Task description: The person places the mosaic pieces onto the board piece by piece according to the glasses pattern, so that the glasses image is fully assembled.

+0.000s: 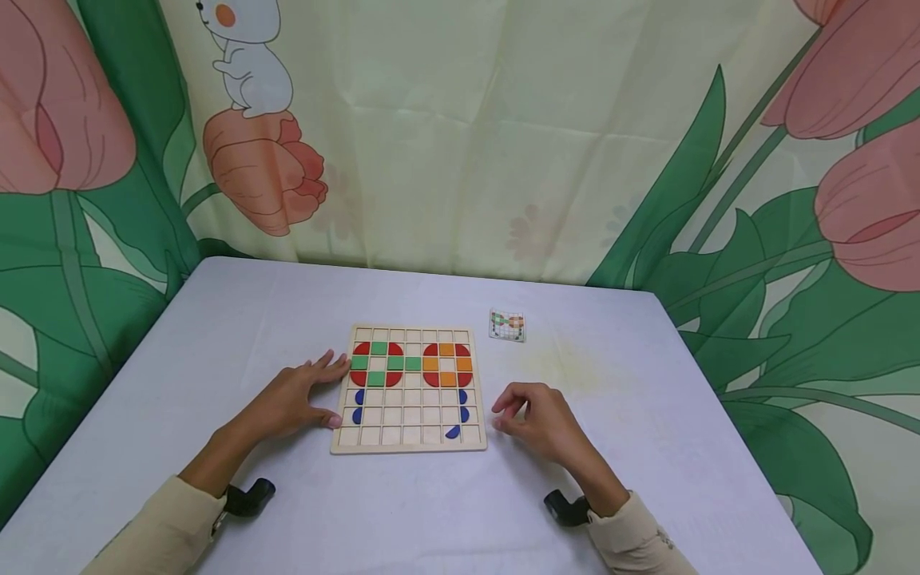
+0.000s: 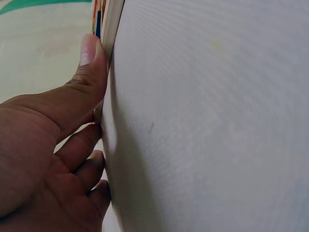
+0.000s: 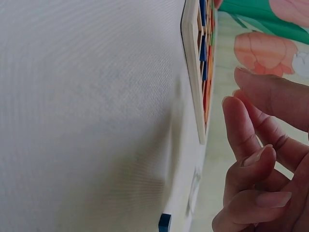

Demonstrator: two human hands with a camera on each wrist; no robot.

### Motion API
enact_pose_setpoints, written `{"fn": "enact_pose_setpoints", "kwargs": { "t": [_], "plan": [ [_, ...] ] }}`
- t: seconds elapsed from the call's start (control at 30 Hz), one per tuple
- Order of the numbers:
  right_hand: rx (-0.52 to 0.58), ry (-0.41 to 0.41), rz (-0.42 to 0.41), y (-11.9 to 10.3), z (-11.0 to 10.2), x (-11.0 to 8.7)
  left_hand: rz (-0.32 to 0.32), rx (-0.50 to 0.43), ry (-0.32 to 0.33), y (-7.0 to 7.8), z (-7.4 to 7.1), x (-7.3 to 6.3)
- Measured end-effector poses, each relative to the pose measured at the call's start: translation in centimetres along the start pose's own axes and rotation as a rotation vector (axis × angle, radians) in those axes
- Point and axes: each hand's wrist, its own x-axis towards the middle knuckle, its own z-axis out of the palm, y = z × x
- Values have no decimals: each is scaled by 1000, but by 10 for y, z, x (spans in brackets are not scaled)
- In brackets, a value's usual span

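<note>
A wooden grid board (image 1: pixel 410 449) lies flat on the table. Red quarter-round pieces with green squares (image 1: pixel 378 379) form a ring on its left; red pieces with orange squares (image 1: pixel 446 350) form one on its right, and green squares link the two. Blue half-round pieces (image 1: pixel 357 415) stand in both side columns. Low on the right, another blue piece (image 1: pixel 453 432) sits askew across its cell. My left hand (image 1: pixel 296 399) touches the board's left edge with thumb and fingertips. Just off the right edge hovers my right hand (image 1: pixel 539 419), fingers loosely bent, nothing visible between them.
A small printed card (image 1: pixel 507 325) with a similar coloured pattern lies behind the board's right corner. In the right wrist view a small dark blue block (image 3: pixel 164 222) shows low on the white tablecloth (image 3: pixel 87 121). A printed curtain (image 1: pixel 460 160) hangs behind the table.
</note>
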Motion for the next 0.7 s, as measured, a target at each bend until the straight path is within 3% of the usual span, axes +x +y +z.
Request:
{"fn": "enact_pose_setpoints", "kwargs": {
  "t": [0.7],
  "plan": [
    [-77, -4, 4, -10, 2, 5, 7, -9, 2, 0, -2, 0]
  ]
}}
